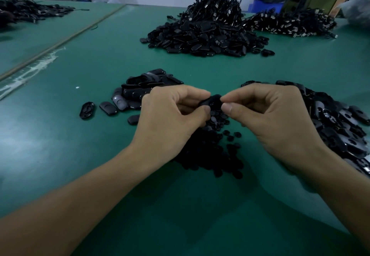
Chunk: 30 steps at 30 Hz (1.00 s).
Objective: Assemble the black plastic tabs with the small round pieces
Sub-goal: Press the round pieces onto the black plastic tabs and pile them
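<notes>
My left hand point(172, 113) and my right hand point(266, 115) meet at the middle of the view, both pinching one black plastic tab point(212, 100) between thumb and fingers. The tab is mostly covered by my fingertips. Whether a round piece sits between my right fingertips I cannot tell. Beneath my hands lies a heap of small round black pieces point(212, 155). A group of black tabs point(140, 89) lies behind my left hand, with a few loose ones to its left. Another heap of tabs point(336, 123) lies under and beside my right wrist.
The green table point(60, 135) carries a large pile of black tabs point(204, 37) at the back, with tangled black cords point(218, 1) on top and more cords point(290, 22) to the right. Another dark pile point(30, 11) sits far left. A blue bin point(266, 3) stands behind.
</notes>
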Each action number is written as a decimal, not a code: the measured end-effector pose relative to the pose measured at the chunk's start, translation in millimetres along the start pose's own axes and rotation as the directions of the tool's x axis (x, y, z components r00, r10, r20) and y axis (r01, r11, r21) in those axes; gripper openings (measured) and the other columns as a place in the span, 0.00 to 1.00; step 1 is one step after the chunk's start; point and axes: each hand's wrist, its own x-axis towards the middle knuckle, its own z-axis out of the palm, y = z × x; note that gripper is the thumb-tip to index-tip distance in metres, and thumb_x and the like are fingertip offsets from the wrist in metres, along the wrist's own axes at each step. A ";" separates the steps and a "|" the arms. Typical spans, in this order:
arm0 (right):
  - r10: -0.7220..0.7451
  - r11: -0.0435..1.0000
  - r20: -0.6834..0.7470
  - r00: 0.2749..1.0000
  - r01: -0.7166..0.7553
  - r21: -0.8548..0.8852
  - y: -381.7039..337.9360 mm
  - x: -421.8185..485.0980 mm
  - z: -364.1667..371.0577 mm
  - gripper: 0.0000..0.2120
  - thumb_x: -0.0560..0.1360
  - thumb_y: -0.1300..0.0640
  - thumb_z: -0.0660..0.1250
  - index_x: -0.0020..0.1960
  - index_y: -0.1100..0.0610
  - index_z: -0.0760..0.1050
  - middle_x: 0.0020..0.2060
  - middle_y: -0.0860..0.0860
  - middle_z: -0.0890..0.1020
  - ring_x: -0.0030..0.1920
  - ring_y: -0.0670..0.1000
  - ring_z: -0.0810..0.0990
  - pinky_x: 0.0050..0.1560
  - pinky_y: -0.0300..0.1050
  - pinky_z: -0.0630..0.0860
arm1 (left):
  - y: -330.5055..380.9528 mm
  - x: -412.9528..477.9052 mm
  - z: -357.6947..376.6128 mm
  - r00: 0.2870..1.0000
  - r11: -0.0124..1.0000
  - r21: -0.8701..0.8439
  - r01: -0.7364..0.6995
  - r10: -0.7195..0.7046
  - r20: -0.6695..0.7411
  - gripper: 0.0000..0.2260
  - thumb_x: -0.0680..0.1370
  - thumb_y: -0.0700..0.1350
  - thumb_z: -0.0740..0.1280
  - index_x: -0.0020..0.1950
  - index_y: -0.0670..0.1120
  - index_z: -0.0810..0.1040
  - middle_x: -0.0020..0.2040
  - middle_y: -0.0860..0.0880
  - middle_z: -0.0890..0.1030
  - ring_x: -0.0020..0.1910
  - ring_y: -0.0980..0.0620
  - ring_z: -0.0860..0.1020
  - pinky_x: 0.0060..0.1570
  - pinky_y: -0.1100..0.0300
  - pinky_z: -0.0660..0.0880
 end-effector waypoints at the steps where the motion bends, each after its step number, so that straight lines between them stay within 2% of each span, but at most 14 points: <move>1: 0.007 1.000 0.002 1.000 -0.007 0.011 0.4 0.2 1.0 0.07 0.73 0.61 0.75 0.44 0.49 0.84 0.36 0.45 0.86 0.37 0.43 0.83 0.39 0.33 0.76 | 1.2 -0.5 0.8 1.000 1.000 -0.003 0.003 -0.003 0.002 0.10 0.73 0.39 0.75 0.49 0.53 0.84 0.39 0.53 0.86 0.38 0.53 0.86 0.44 0.53 0.84; 4: 0.016 1.000 -0.008 1.000 -0.016 0.027 1.2 0.8 3.1 0.08 0.73 0.62 0.74 0.43 0.48 0.83 0.35 0.44 0.85 0.37 0.42 0.83 0.38 0.32 0.75 | 4.4 -1.4 1.8 1.000 1.000 -0.015 0.007 -0.007 0.008 0.09 0.71 0.42 0.74 0.48 0.53 0.85 0.39 0.54 0.87 0.39 0.54 0.86 0.44 0.53 0.84; 9: 0.003 1.000 -0.023 1.000 -0.003 0.012 0.4 -0.7 4.2 0.08 0.73 0.62 0.74 0.43 0.48 0.83 0.35 0.43 0.85 0.37 0.43 0.84 0.39 0.31 0.76 | 6.7 -2.4 1.5 0.999 1.000 -0.009 -0.024 0.024 0.033 0.10 0.73 0.37 0.75 0.49 0.51 0.85 0.40 0.54 0.87 0.39 0.55 0.85 0.44 0.55 0.84; 16: -0.031 0.999 0.007 0.999 0.032 -0.018 -0.9 -1.9 3.0 0.10 0.74 0.63 0.74 0.44 0.47 0.83 0.37 0.43 0.86 0.39 0.44 0.85 0.42 0.37 0.80 | 6.6 -2.7 2.8 0.999 0.999 0.015 -0.039 0.039 0.033 0.11 0.74 0.36 0.75 0.50 0.51 0.85 0.41 0.54 0.87 0.39 0.57 0.85 0.45 0.57 0.83; 21: -0.044 0.995 0.029 0.999 0.046 -0.086 -0.5 -2.2 3.9 0.11 0.74 0.63 0.73 0.44 0.46 0.82 0.37 0.43 0.85 0.39 0.45 0.85 0.42 0.42 0.82 | 8.0 -3.5 2.5 0.997 0.997 0.059 -0.049 0.046 0.061 0.10 0.74 0.35 0.75 0.52 0.48 0.86 0.42 0.55 0.87 0.40 0.59 0.85 0.44 0.64 0.81; 24: -0.049 0.988 0.011 0.999 0.050 -0.146 0.5 -3.1 4.1 0.11 0.73 0.61 0.75 0.41 0.46 0.79 0.36 0.44 0.84 0.37 0.46 0.84 0.40 0.44 0.81 | 9.5 -5.5 3.2 0.995 0.993 0.091 -0.071 0.063 0.082 0.10 0.74 0.35 0.74 0.52 0.48 0.86 0.41 0.56 0.86 0.39 0.60 0.84 0.44 0.65 0.80; 30: -0.076 0.964 -0.003 0.997 0.073 -0.255 -0.3 -6.3 8.1 0.15 0.74 0.62 0.74 0.39 0.46 0.72 0.34 0.44 0.81 0.32 0.46 0.80 0.32 0.39 0.77 | 10.4 -7.5 3.8 0.986 0.968 0.204 -0.147 0.128 0.107 0.11 0.74 0.35 0.74 0.53 0.47 0.85 0.42 0.58 0.85 0.40 0.62 0.83 0.44 0.69 0.78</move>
